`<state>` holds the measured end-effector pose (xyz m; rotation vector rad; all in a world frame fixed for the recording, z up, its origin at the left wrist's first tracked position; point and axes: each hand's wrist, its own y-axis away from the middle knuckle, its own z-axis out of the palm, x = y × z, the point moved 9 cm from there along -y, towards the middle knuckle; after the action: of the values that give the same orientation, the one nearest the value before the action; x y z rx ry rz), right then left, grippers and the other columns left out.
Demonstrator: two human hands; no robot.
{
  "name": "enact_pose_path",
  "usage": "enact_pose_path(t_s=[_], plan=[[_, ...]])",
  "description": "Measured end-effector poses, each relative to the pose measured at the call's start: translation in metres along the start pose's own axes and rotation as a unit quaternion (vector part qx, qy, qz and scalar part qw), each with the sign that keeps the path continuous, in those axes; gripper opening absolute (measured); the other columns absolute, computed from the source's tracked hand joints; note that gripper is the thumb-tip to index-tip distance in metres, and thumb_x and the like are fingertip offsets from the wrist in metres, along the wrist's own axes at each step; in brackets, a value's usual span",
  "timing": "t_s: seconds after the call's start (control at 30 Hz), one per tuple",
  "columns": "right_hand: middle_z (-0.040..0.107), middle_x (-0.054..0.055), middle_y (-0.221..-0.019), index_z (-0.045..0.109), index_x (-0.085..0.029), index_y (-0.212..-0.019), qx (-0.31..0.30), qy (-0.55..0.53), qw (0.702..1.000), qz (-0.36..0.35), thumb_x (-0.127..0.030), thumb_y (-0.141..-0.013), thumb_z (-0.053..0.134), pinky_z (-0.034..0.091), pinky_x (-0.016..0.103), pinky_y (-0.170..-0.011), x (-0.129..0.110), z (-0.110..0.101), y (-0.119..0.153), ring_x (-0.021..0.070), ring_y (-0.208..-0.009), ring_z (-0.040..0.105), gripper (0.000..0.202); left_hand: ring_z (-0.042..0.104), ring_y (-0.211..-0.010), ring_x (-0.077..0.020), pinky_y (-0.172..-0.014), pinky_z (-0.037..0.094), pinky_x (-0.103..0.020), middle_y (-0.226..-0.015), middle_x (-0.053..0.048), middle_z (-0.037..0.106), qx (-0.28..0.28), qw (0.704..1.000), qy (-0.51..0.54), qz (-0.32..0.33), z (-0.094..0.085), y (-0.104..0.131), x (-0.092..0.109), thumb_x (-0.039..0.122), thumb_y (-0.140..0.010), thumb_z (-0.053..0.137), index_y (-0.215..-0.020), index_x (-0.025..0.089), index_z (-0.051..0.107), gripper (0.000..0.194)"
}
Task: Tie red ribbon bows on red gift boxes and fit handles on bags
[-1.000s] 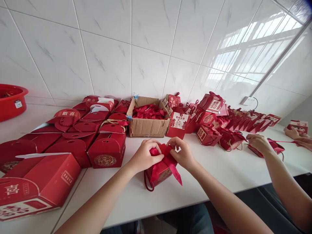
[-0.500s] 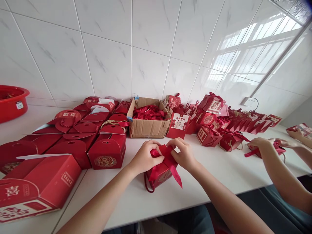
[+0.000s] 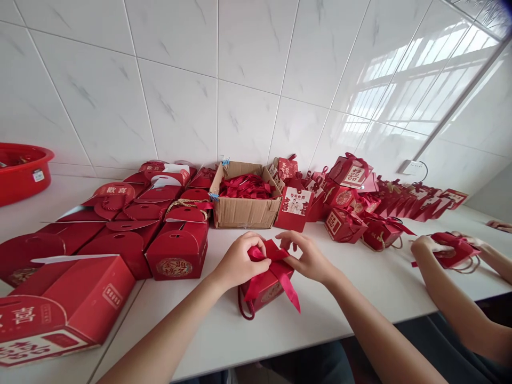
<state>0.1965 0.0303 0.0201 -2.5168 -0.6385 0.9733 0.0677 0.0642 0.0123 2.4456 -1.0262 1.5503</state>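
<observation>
A small red gift box [image 3: 267, 290] stands on the white table, with a dark red cord hanging at its left side. A bright red ribbon [image 3: 288, 290] lies across its top, one tail hanging over the front. My left hand [image 3: 244, 260] pinches the ribbon at the left of the box top. My right hand [image 3: 306, 256] is at the top's right edge, thumb by the ribbon and fingers apart and curved; no ribbon shows gripped between them.
Behind the box is a cardboard carton [image 3: 246, 212] of red ribbons. Large red boxes [image 3: 176, 256] crowd the left, near a red basin [image 3: 24, 178]. Finished-looking red boxes [image 3: 344, 224] line the wall at right. Another person's hands [image 3: 428, 248] hold a box at far right.
My right hand's fingers have opened and lifted slightly off the ribbon, while my left hand keeps its pinch. At right, the other person's box has been turned and shifted.
</observation>
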Motion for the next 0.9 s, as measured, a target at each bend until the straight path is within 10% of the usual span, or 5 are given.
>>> enact_pose_path(t_s=[0.27,0.47,0.67,0.9], plan=[[0.047,0.011,-0.131,0.042,-0.028,-0.136,-0.146,-0.34,0.929,0.031,-0.047,-0.079,0.067,0.04,0.042,-0.098,0.033,0.017,0.019,0.0252,-0.121,0.048,0.066,0.059,-0.094,-0.0195,-0.087,0.044,-0.031,-0.101,-0.003,0.058,-0.029,0.999,0.014,0.012,0.01,-0.001,-0.001,0.023,-0.07,0.066,-0.067,0.019,0.052,0.015],[0.026,0.012,-0.153,0.006,-0.037,-0.149,-0.271,-0.381,0.882,0.069,-0.037,-0.058,0.086,0.026,0.049,-0.111,0.03,0.048,0.038,0.0271,-0.138,0.033,0.121,0.06,-0.074,-0.0161,-0.073,0.049,-0.031,-0.084,0.0,0.061,-0.051,0.997,0.049,-0.005,0.017,0.003,-0.005,0.032,-0.076,0.064,-0.088,0.021,0.051,0.021],[0.042,0.013,-0.143,0.027,-0.03,-0.143,-0.128,-0.288,0.939,0.141,-0.025,-0.058,0.084,0.038,0.049,-0.105,0.051,0.019,0.053,0.0281,-0.128,0.046,0.103,0.055,-0.112,-0.0254,-0.093,0.044,-0.041,-0.12,-0.012,0.057,0.056,0.995,0.081,-0.026,-0.001,0.003,-0.008,0.047,-0.077,0.064,-0.117,0.021,0.042,0.052],[0.058,0.012,-0.121,0.047,-0.024,-0.125,0.225,-0.085,0.915,0.324,-0.042,-0.061,0.078,0.054,0.038,-0.076,0.151,-0.091,0.116,0.0261,-0.098,0.06,0.074,0.055,-0.109,-0.0241,-0.089,0.044,-0.042,-0.119,-0.009,0.056,0.056,0.996,0.043,-0.052,0.0,0.002,-0.013,0.037,-0.08,0.058,-0.115,0.022,0.042,0.041]])
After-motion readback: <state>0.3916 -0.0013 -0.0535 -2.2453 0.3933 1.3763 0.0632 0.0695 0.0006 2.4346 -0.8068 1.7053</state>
